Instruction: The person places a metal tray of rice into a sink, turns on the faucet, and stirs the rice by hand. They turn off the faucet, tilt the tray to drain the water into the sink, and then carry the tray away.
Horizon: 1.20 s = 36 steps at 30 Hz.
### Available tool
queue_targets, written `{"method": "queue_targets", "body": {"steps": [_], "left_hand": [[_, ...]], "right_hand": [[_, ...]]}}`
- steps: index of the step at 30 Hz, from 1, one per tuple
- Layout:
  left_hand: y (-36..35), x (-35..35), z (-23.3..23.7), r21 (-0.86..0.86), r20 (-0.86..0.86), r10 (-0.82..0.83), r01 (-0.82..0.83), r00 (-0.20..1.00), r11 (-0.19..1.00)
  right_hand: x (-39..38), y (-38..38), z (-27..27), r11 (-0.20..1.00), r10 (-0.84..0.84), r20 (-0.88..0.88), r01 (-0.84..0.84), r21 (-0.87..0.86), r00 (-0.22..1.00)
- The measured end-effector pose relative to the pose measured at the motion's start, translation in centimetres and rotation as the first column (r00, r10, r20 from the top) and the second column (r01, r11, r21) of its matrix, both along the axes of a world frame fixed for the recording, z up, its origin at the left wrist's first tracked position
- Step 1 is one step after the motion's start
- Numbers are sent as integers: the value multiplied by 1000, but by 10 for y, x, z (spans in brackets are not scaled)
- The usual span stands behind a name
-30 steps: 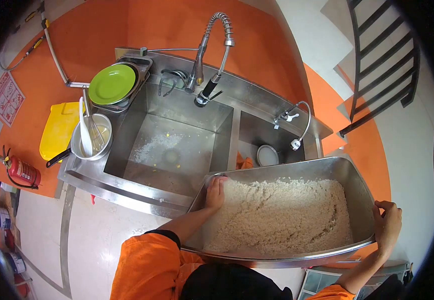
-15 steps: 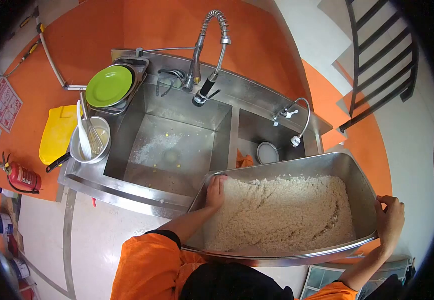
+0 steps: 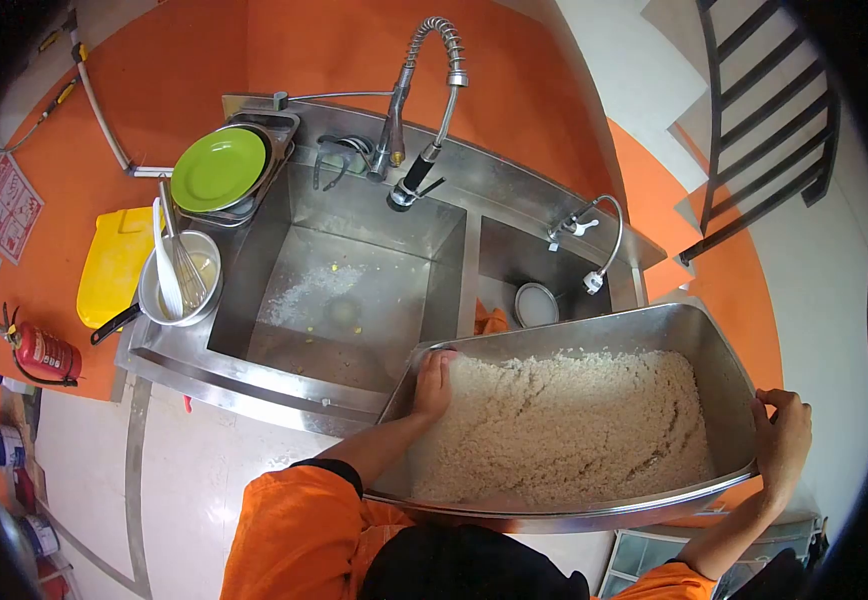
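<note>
A large, deep steel pan point(image 3: 729, 405) is held between my two hands, tilted over the right front of the sink unit. Wet-looking, pale rice point(image 3: 564, 425) covers its bottom. My left hand point(image 3: 434, 388) grips the pan's left wall, with the fingers inside and over the rim. On the opposite end, my right hand point(image 3: 784, 432) is closed around the right rim. Parts of the fingers of both hands are hidden by the pan wall.
The large sink basin point(image 3: 354, 255) has white grains and yellow bits on its floor. A sprayer tap point(image 3: 419, 175) rises behind it. Left are a green plate point(image 3: 219, 170), a saucepan point(image 3: 209, 300) with a whisk, and a yellow board point(image 3: 109, 265). The small basin holds a round bowl point(image 3: 536, 305).
Almost nothing differs. The view shifts very slightly, and both hands keep the same hold on the pan.
</note>
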<state>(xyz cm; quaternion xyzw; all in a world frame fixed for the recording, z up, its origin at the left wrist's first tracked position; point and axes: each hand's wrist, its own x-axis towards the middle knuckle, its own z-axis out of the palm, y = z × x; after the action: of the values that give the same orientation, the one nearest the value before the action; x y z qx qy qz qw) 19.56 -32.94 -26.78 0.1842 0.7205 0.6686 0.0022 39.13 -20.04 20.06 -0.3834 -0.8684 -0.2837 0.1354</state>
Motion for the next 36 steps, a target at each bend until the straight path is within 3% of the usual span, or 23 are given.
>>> {"method": "queue_targets", "body": {"steps": [36], "left_hand": [[1,-2,-4,-2,24,-10,10,1000,1000]], "right_hand": [[-22,-17,7,994,-90,1,90,-64,996]]}}
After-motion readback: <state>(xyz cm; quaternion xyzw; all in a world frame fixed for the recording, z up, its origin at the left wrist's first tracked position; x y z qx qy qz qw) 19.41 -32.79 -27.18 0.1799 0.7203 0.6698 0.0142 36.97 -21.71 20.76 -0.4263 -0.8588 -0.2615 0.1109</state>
